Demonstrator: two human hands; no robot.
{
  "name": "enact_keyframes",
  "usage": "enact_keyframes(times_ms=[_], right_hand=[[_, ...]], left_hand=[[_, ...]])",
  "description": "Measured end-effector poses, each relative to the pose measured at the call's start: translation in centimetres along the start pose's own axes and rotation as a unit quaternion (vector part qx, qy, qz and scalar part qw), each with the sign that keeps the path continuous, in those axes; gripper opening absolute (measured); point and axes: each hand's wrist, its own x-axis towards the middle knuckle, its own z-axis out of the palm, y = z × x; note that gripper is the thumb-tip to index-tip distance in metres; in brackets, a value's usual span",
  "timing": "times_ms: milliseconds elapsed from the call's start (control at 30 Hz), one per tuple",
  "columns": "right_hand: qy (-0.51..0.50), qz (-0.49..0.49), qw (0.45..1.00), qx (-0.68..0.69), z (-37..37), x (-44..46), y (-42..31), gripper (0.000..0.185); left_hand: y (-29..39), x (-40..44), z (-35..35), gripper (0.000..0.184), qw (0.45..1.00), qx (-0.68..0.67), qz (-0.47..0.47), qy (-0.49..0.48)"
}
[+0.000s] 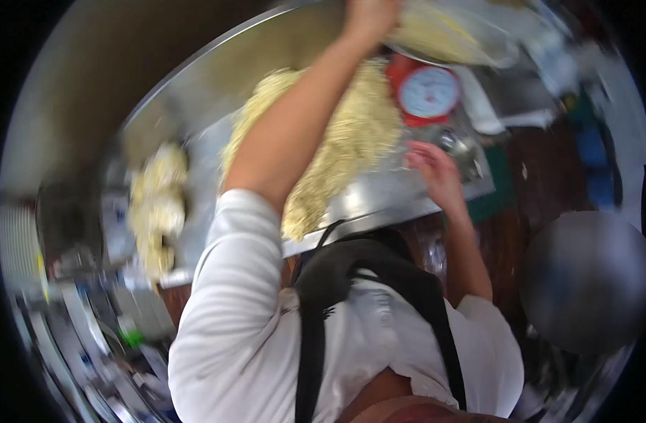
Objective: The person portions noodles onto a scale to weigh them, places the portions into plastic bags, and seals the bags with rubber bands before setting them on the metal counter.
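Across a metal counter, pale thin noodles heaped loosely, left hand, grip unclear, right hand loosely open

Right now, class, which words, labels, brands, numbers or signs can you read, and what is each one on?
No text can be read.
Red dial scale: its face has markings, but they are too blurred to read.

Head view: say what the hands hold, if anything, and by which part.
Left hand: cannot be told; blurred and cut off beside the bowl. Right hand: looks open, nothing visibly held.
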Motion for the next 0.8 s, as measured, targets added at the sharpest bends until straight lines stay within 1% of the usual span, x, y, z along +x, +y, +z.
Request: enact_keyframes(times_ms=[33,67,100,167,200,267,300,333,400,433,467,533,567,600,633,667,700,733,767,800], right_hand=[[-0.003,0.001,1.000,0.000,0.6,0.2,-0.3,0.027],[-0.004,0.008,1.000,0.015,1.3,0.6,-0.1,0.028],[-0.010,-0.007,1.000,-0.006,1.8,0.8,-0.5,0.028],[-0.026,0.006,0.999,0.027,3.0,1.5,0.5,0.028],[-0.037,0.010,0.998,0.043,3.7,1.9,0.6,0.028],[-0.052,0.015,0.998,0.033,5.8,2.7,0.4,0.028],[-0.054,0.016,0.998,0.029,6.2,2.9,0.5,0.028],[-0.073,-0.018,0.997,-0.007,7.0,3.2,1.0,0.027],[-0.083,0.004,0.996,0.011,10.5,3.4,-0.5,0.027],[-0.086,0.014,0.996,0.020,12.3,3.6,-1.3,0.027],[-0.097,0.007,0.995,-0.008,14.2,3.7,-2.1,0.027],[-0.114,-0.007,0.991,-0.065,17.9,3.6,-3.6,0.026],[-0.130,-0.007,0.988,-0.077,19.6,3.5,-4.4,0.026],[-0.147,-0.005,0.985,-0.090,21.2,3.2,-5.1,0.026],[-0.164,-0.003,0.981,-0.103,22.6,3.0,-5.6,0.026],[-0.182,-0.002,0.978,-0.104,23.7,2.9,-5.8,0.026],[-0.193,-0.005,0.973,-0.129,24.5,2.8,-6.3,0.025],[-0.203,-0.005,0.967,-0.154,25.1,2.7,-7.0,0.024],[-0.209,-0.007,0.962,-0.178,25.6,2.6,-7.5,0.024],[-0.210,-0.019,0.960,-0.185,26.0,2.6,-7.9,0.023]], left_hand=[[-3.0,0.7,-1.2,0.046,0.973,0.081,0.204,0.078],[-1.0,-1.5,-3.0,0.045,0.952,0.090,0.234,0.178],[0.9,-2.5,-6.3,0.037,0.947,0.052,0.261,0.181],[4.6,-6.5,-14.3,0.029,0.977,-0.063,0.173,0.110],[6.1,-8.6,-17.3,0.026,0.979,-0.136,0.136,0.067],[8.7,-14.4,-24.6,0.020,0.985,-0.105,0.109,0.081],[9.4,-17.4,-27.5,0.020,0.990,-0.050,0.098,0.083],[9.3,-20.4,-30.6,0.020,0.992,-0.003,0.078,0.098],[8.5,-26.2,-36.7,0.022,0.986,0.084,0.028,0.138],[7.3,-28.5,-40.0,0.022,0.978,0.129,-0.049,0.159],[5.6,-31.1,-43.1,0.022,0.961,0.171,-0.127,0.177],[-0.8,-36.0,-50.4,0.025,0.907,0.307,-0.180,0.224],[-5.4,-39.0,-54.8,0.024,0.886,0.283,-0.264,0.256],[-10.3,-42.3,-59.2,0.022,0.839,0.395,-0.268,0.262],[-13.5,-44.7,-62.1,0.022,0.794,0.383,-0.375,0.288],[-18.9,-48.6,-66.0,0.021,0.798,0.371,-0.359,0.310],[-21.3,-50.9,-67.9,0.017,0.752,0.385,-0.412,0.341],[-27.3,-56.3,-72.7,0.015,0.679,0.701,-0.130,0.172],[-29.5,-58.1,-73.8,0.012,0.791,0.431,-0.296,0.317],[-28.4,-57.0,-73.5,0.015,0.752,0.340,-0.351,0.442]])
